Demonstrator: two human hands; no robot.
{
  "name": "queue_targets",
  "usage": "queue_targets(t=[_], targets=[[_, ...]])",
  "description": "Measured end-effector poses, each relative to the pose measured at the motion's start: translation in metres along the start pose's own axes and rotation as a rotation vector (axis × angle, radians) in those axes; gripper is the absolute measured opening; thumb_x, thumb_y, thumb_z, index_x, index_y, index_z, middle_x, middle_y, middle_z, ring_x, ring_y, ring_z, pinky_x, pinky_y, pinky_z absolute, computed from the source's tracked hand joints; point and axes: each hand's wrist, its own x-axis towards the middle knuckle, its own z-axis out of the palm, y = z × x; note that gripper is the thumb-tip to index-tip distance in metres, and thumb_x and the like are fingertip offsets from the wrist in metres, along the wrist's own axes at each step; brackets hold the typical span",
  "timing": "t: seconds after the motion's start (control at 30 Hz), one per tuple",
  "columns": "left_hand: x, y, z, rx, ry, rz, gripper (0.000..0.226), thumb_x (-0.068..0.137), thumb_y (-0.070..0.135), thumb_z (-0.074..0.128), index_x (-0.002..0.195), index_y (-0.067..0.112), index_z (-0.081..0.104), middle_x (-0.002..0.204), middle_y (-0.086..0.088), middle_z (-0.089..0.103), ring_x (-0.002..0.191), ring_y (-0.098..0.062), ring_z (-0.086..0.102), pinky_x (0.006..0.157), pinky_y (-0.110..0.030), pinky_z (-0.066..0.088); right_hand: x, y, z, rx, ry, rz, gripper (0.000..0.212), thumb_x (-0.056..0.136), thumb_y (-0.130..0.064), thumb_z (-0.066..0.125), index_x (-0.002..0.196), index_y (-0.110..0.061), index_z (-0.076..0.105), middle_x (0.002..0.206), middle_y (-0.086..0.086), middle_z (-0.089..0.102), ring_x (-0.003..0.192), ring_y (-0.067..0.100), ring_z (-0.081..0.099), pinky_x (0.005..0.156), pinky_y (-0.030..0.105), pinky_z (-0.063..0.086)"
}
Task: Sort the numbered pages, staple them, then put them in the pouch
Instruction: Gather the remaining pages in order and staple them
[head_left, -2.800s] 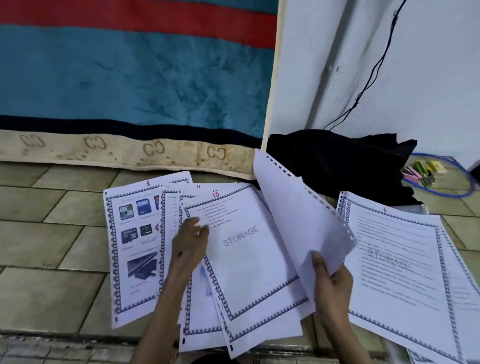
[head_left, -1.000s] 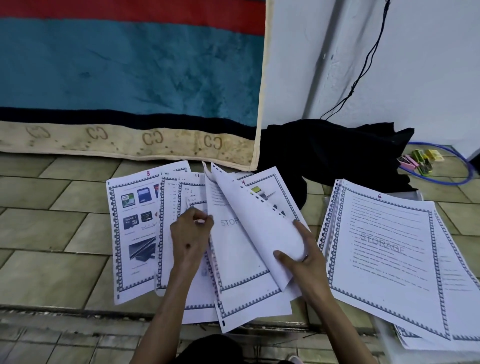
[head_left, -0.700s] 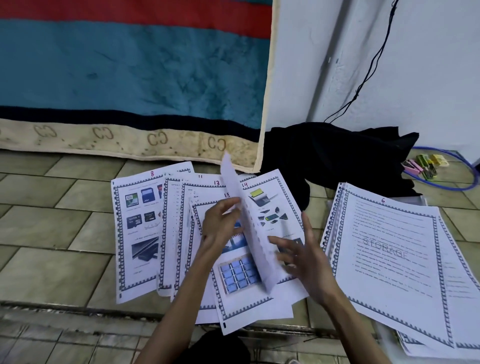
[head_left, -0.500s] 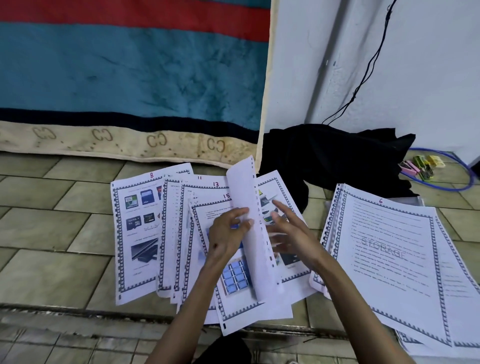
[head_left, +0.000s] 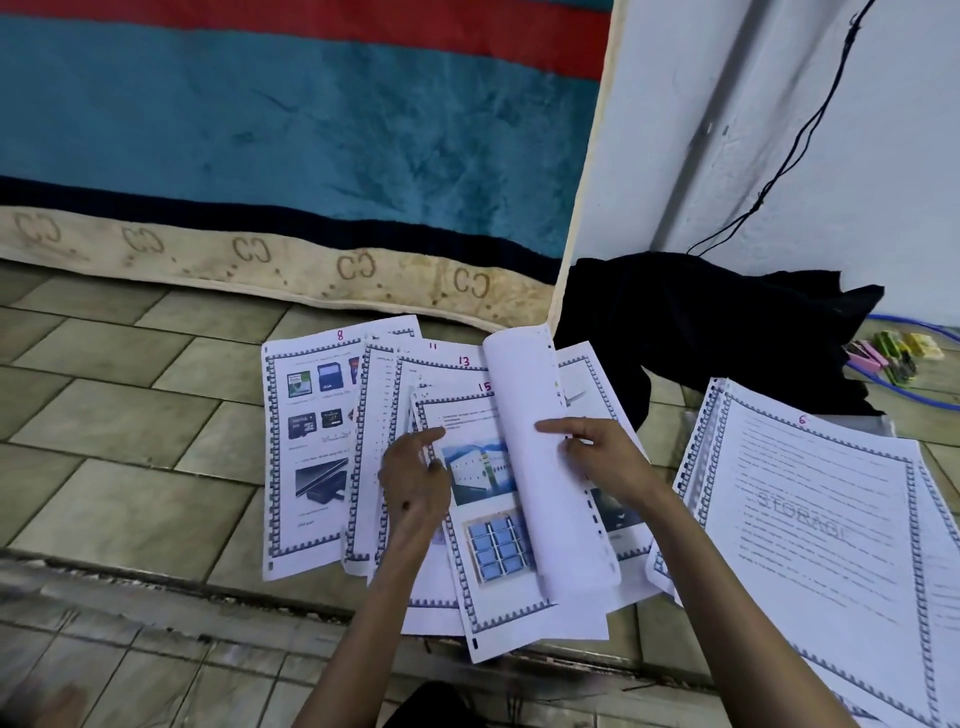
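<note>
Numbered pages lie fanned on the tiled floor: page 8 (head_left: 306, 441) at the left, then pages 11, 13 and page 15 (head_left: 488, 525) overlapping to its right. A blank-backed sheet (head_left: 535, 499) stands curled over the fan's right side and hides most of the page under it. My left hand (head_left: 413, 478) rests on pages 13 and 15, index finger stretched toward page 15's top left corner. My right hand (head_left: 602, 457) holds the curled sheet, index finger laid across its back. A second stack with page 6 (head_left: 810, 530) on top lies to the right.
A black cloth (head_left: 701, 332) is heaped against the white wall behind the pages. A blue and red blanket on a mattress (head_left: 311, 156) stands at the back left. Coloured clips (head_left: 893, 353) and a blue cable lie at the far right. A floor step (head_left: 156, 577) runs along the front.
The lifted sheet has swung over from left to right and now curls over the right of the fan. My left hand let go of it and settled on page 15; my right hand took it.
</note>
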Motion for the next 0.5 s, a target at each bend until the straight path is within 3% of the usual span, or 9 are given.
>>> queue_targets(t=[0.03, 0.1, 0.17, 0.23, 0.3, 0.37, 0.43, 0.5], targets=[[0.000, 0.001, -0.001, -0.022, -0.017, -0.048, 0.041, 0.091, -0.002, 0.045, 0.126, 0.017, 0.054, 0.139, -0.007, 0.048, 0.105, -0.015, 0.054, 0.077, -0.021, 0.047, 0.001, 0.001, -0.001, 0.005, 0.018, 0.003, 0.041, 0.093, 0.005, 0.036, 0.112, -0.014, 0.067, 0.056, -0.014, 0.051, 0.038, 0.004, 0.028, 0.040, 0.016, 0.025], [0.002, 0.002, -0.001, -0.126, -0.054, -0.151, 0.047, 0.088, -0.002, 0.053, 0.133, 0.013, 0.047, 0.130, -0.010, 0.057, 0.095, -0.016, 0.055, 0.076, -0.021, 0.042, 0.001, 0.002, -0.002, -0.004, 0.042, 0.000, 0.041, 0.092, 0.005, 0.036, 0.110, -0.013, 0.068, 0.046, -0.016, 0.053, 0.038, 0.004, 0.028, 0.039, 0.016, 0.024], [0.005, 0.005, 0.000, -0.277, -0.079, -0.233, 0.056, 0.085, -0.002, 0.060, 0.136, 0.010, 0.039, 0.118, -0.017, 0.064, 0.091, -0.020, 0.058, 0.082, -0.027, 0.046, -0.001, -0.002, -0.002, -0.030, 0.049, -0.008, 0.042, 0.092, 0.004, 0.034, 0.107, -0.015, 0.069, 0.066, -0.011, 0.064, 0.043, 0.001, 0.036, 0.041, 0.012, 0.027], [0.005, 0.013, 0.003, -0.383, -0.121, -0.222, 0.055, 0.084, 0.002, 0.064, 0.133, 0.009, 0.042, 0.105, -0.019, 0.068, 0.084, -0.025, 0.063, 0.082, -0.035, 0.054, -0.001, -0.009, 0.000, 0.017, 0.034, 0.011, 0.038, 0.094, 0.000, 0.037, 0.105, -0.015, 0.071, 0.094, -0.003, 0.066, 0.061, -0.006, 0.048, 0.053, 0.007, 0.033], [0.002, 0.028, 0.005, -0.482, -0.166, -0.184, 0.037, 0.087, 0.008, 0.062, 0.122, 0.009, 0.051, 0.089, -0.010, 0.068, 0.074, -0.021, 0.064, 0.068, -0.030, 0.057, -0.003, -0.015, 0.004, 0.105, -0.011, 0.046, 0.023, 0.093, -0.016, 0.052, 0.103, -0.018, 0.072, 0.110, -0.005, 0.064, 0.086, -0.003, 0.055, 0.068, 0.010, 0.036], [-0.003, 0.045, 0.008, -0.586, -0.270, -0.188, 0.018, 0.093, 0.017, 0.054, 0.111, 0.013, 0.054, 0.086, -0.004, 0.066, 0.075, -0.016, 0.063, 0.070, -0.028, 0.054, -0.004, -0.020, 0.007, 0.059, -0.053, 0.007, 0.028, 0.086, -0.031, 0.064, 0.113, -0.023, 0.067, 0.119, -0.008, 0.061, 0.106, 0.003, 0.055, 0.080, 0.013, 0.038], [-0.004, 0.053, 0.013, -0.628, -0.402, -0.210, 0.021, 0.098, 0.029, 0.043, 0.111, 0.017, 0.054, 0.096, -0.003, 0.068, 0.085, -0.015, 0.065, 0.078, -0.030, 0.052, -0.006, -0.021, 0.009, -0.031, -0.095, -0.105, 0.051, 0.083, -0.021, 0.070, 0.130, -0.025, 0.052, 0.118, -0.012, 0.056, 0.102, -0.005, 0.053, 0.078, 0.007, 0.037], [-0.001, 0.053, 0.014, -0.655, -0.458, -0.259, 0.026, 0.099, 0.030, 0.039, 0.116, 0.016, 0.052, 0.104, -0.006, 0.066, 0.088, -0.016, 0.065, 0.076, -0.026, 0.050, -0.006, -0.019, 0.008, -0.060, -0.123, -0.197, 0.066, 0.085, -0.001, 0.062, 0.140, -0.026, 0.037, 0.100, -0.017, 0.054, 0.078, -0.013, 0.053, 0.065, 0.004, 0.039]])
